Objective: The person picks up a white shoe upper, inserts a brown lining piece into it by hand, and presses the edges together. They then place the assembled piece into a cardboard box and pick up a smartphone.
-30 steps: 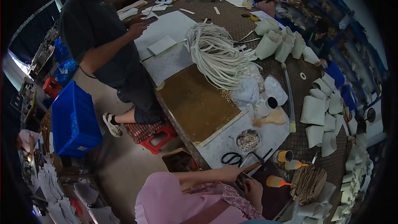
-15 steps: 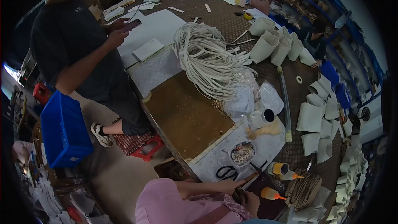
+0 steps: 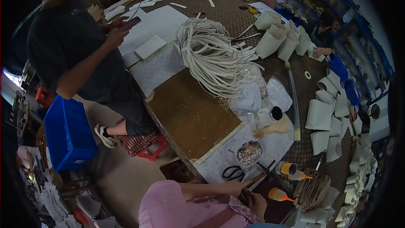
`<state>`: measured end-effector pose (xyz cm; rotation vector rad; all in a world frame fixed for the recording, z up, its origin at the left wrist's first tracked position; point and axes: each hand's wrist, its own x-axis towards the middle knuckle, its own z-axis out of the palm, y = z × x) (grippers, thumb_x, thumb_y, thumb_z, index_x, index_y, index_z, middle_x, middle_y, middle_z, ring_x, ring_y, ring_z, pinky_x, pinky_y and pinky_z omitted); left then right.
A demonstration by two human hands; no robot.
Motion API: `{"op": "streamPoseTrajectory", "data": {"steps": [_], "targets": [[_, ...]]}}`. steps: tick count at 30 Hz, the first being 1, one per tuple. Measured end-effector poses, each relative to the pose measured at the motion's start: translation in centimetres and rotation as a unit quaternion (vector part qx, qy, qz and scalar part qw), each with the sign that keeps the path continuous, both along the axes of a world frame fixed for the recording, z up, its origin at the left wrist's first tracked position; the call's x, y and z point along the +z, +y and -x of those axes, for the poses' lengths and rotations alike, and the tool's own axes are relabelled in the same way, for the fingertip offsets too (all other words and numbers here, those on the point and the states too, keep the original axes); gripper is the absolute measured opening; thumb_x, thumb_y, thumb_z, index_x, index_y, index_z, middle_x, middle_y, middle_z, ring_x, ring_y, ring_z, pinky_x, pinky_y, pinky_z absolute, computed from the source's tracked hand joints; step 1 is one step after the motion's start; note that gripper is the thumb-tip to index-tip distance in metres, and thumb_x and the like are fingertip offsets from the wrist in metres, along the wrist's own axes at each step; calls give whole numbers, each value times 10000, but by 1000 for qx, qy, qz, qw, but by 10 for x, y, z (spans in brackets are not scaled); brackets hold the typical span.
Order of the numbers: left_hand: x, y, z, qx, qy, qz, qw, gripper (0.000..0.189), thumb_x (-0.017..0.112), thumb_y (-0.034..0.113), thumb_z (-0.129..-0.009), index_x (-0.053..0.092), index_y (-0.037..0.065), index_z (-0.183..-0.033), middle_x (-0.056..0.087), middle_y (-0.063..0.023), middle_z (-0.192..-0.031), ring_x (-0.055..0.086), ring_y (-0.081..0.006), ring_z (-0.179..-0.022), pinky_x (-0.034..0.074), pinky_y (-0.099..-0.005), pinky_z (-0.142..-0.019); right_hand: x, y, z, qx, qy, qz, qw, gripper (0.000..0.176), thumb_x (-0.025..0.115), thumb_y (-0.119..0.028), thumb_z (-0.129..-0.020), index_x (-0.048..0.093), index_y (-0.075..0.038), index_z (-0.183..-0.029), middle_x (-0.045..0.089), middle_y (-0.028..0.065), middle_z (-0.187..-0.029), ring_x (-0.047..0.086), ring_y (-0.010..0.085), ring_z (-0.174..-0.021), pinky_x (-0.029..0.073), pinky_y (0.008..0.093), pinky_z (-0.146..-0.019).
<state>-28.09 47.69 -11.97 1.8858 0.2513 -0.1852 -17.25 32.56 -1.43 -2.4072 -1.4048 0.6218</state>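
Note:
At the table's near edge my left hand point(image 3: 235, 188) is closed, with a narrow brown strip point(image 3: 255, 180) showing past its fingertips. Beside it, my right hand point(image 3: 256, 205) has curled fingers against a dark brown piece point(image 3: 244, 195) between the two hands; its exact kind is too dim to make out. Black-handled scissors point(image 3: 233, 172) lie just beyond my left hand. Right of my hands is a bottle with an orange tip point(image 3: 279, 194), lying near a stack of brown strips point(image 3: 312, 189). A plastic tub of small pieces point(image 3: 249, 153) stands farther out.
A large bundle of white straps point(image 3: 211, 55) and a brown board point(image 3: 192, 114) cover the middle. An open dark-topped jar point(image 3: 288, 169) stands nearby. White curved pieces point(image 3: 318, 115) line the right. A person point(image 3: 80, 55) holding a phone stands left, near a blue crate point(image 3: 69, 135).
The view has shifted slightly. My hands stay nearly in place. At the far right, a co-worker's hand has moved onto a white piece. The person with the phone has barely moved.

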Motion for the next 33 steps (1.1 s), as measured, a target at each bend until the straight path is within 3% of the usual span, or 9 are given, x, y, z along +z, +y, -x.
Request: {"op": "streamPoseTrajectory", "data": {"steps": [13,18,23,24,26,29,31,32,33], "targets": [[20,2,5,18,31,-20,999,655,457,103,-854,238,33,-1467,640,-288,-849,617,-463,-770,462,-538,-655,9,-6,5,64,-13,-42,997,181,643,-61,-780,691,-88,-952,631,101,-868,616,308,-830,487,419,-732],[65,-5,10,45,19,-68,996,595,459,124,-878,288,-8,-1432,634,-292,-828,609,-468,-763,459,-538,-656,31,-21,-9,-13,43,-43,998,124,675,-100,-796,670,-58,-913,611,123,-876,613,323,-828,490,417,-725],[82,-35,-14,53,-54,-97,992,576,495,162,-897,315,2,-1420,623,-301,-826,597,-493,-765,449,-557,-666,60,-57,-45,69,50,-74,994,97,690,-129,-798,660,-76,-874,601,101,-862,602,305,-857,485,405,-742],[107,-38,-18,22,-21,-106,994,544,500,171,-908,349,-1,-1402,622,-299,-864,592,-494,-803,450,-553,-682,64,-70,-54,90,59,-79,991,98,689,-136,-796,658,-82,-871,596,96,-854,599,300,-859,483,403,-745],[123,-64,-25,38,-81,-98,991,490,518,163,-909,413,-4,-1358,609,-313,-939,574,-504,-846,461,-540,-711,63,-105,-67,91,31,-127,987,114,686,-157,-784,650,-102,-878,579,82,-841,591,291,-843,485,394,-738],[128,-120,-46,24,-45,-12,999,480,508,98,-936,423,8,-1400,677,-173,-1030,644,-242,-832,499,-349,-737,65,-170,-90,102,-21,-164,981,115,652,-221,-820,651,-115,-866,566,46,-835,590,259,-817,480,375,-724],[148,-170,-70,11,38,12,999,514,494,88,-945,387,33,-1444,668,-82,-1029,562,-125,-824,470,-279,-722,61,-228,-106,84,-37,-181,979,125,649,-241,-828,649,-118,-849,557,40,-817,593,252,-812,478,375,-712],[146,-197,-83,4,19,-5,1000,522,496,133,-943,379,-4,-1432,673,-194,-1080,658,-238,-955,486,-321,-817,58,-256,-116,73,-37,-186,979,132,650,-251,-829,647,-119,-839,553,38,-809,594,252,-810,477,379,-705],[147,-224,-102,-12,47,-11,999,521,498,132,-938,388,-1,-1430,674,-184,-1052,651,-220,-920,485,-309,-799,53,-285,-128,56,-28,-188,980,148,660,-265,-828,650,-118,-831,565,36,-817,603,255,-811,480,389,-703]]}}
